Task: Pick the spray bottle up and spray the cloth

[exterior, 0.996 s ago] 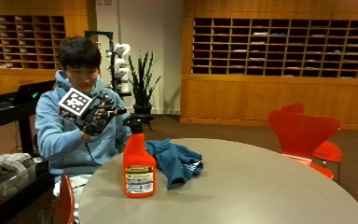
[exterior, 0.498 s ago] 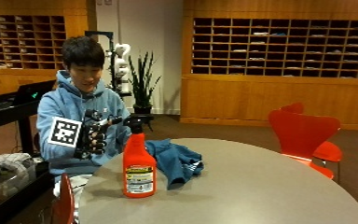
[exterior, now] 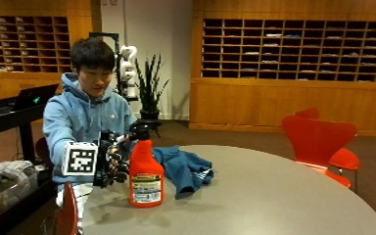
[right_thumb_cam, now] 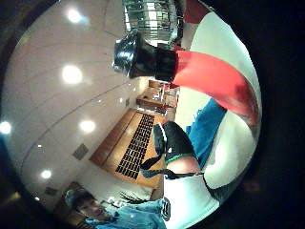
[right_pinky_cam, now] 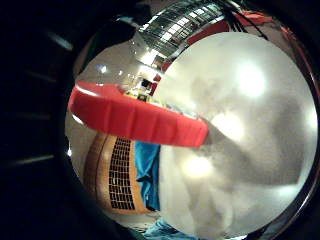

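In the outside view a red spray bottle (exterior: 146, 176) with a black spray head stands upright near the round table's (exterior: 272, 200) edge in front of the person. A crumpled blue cloth (exterior: 185, 169) lies on the table just behind the bottle. My gloved right hand (exterior: 113, 162) hovers beside the bottle's neck, very close, with fingers relaxed and spread toward it; no grip shows. The palm views show the bottle (right_thumb_cam: 214, 81) (right_pinky_cam: 135, 117) close to the palm, with the cloth (right_thumb_cam: 207, 129) (right_pinky_cam: 147, 170) beyond it and one gloved finger (right_thumb_cam: 176, 143) stretched out.
A red chair (exterior: 321, 142) stands at the table's far right side, and another red chair back (exterior: 67, 215) is at the near left. A black cart (exterior: 12, 127) with a laptop is on the left. A potted plant (exterior: 150, 83) stands behind.
My right hand has come down from chest height to table level and now sits right beside the bottle's neck. Bottle and cloth have stayed put.
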Demonstrator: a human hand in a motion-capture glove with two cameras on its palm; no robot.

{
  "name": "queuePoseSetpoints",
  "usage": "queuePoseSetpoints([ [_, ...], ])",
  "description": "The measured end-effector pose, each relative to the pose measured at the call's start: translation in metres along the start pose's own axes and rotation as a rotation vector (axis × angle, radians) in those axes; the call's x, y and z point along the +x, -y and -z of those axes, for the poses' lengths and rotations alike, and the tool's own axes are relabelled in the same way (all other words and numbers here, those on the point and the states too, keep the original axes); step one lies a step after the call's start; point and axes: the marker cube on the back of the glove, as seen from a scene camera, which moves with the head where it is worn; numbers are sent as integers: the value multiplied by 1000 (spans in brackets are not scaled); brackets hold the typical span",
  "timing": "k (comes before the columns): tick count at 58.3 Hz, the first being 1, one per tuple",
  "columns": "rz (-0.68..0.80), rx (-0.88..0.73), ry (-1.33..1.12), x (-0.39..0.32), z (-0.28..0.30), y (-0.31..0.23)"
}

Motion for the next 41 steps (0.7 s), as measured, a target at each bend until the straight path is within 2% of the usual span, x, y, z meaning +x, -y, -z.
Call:
queuePoseSetpoints([
  [19,-49,-96,-6,0,-11,20],
  [41,-86,-116,8,-8,-22,40],
])
